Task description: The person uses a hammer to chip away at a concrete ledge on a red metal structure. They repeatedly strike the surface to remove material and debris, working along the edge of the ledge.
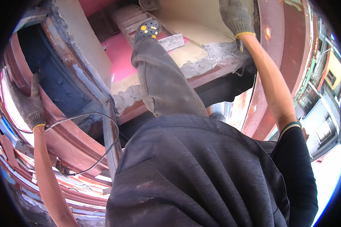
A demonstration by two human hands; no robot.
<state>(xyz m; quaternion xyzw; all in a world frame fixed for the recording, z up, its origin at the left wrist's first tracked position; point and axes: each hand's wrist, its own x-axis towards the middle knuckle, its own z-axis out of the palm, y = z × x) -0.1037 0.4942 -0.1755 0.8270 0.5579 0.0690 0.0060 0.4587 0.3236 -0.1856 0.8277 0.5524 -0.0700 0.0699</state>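
Observation:
My left hand, in a grey knit glove with a yellow cuff, straddles a reddish-brown steel beam at the left, thumb on one side and fingers on the other. A dark cable loops close to its wrist. At the top right, my right hand wears a matching glove and lies against the beige wall, beside another reddish-brown beam. Its fingertips run toward the upper edge of the view, so their grip is unclear. A small narrow piece hangs below that glove's cuff.
My foot in a dark clog with yellow charms is on a ledge near a wooden ladder. Broken concrete edges a dark gap. A rusty frame surrounds an opening at left. Buildings show far right.

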